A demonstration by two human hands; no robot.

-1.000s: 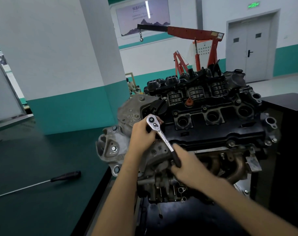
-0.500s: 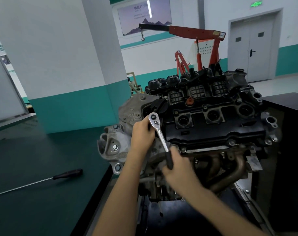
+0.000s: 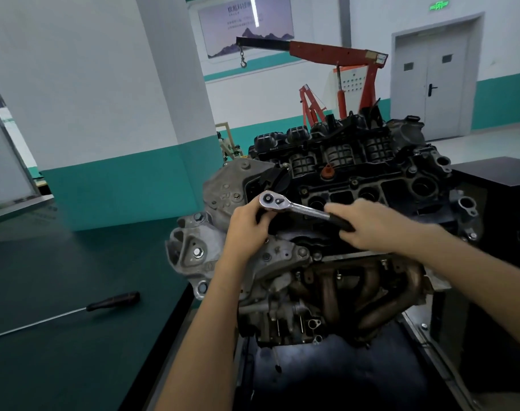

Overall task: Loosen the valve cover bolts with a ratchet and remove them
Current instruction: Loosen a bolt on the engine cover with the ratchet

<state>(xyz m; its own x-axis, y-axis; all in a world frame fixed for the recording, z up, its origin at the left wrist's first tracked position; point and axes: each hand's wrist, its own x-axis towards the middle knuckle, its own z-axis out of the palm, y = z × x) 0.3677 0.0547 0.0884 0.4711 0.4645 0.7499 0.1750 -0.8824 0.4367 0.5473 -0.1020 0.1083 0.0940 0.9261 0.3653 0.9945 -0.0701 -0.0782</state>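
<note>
Head view, hands on the tool. The ratchet (image 3: 303,208) lies nearly level across the near left corner of the black valve cover (image 3: 371,188), which sits on top of the engine (image 3: 279,256). Its chrome head points left and its dark grip runs right and slightly downward.

The left hand (image 3: 246,229) reaches up from below with the forearm rising steeply. Its fingers curl under and around the ratchet head, with the thumb against the head's near edge. The fastener beneath the head is hidden by the tool and this hand.

The right hand (image 3: 377,226) comes in from the lower right, palm down, with its fingers wrapped over the dark grip. One bolt (image 3: 354,182) shows seated farther along the cover.

Below the hands is the rusty exhaust manifold (image 3: 371,286). A screwdriver (image 3: 113,301) lies on the green bench (image 3: 60,262) to the left, well apart from the engine. A red engine crane (image 3: 335,51) stands behind.
</note>
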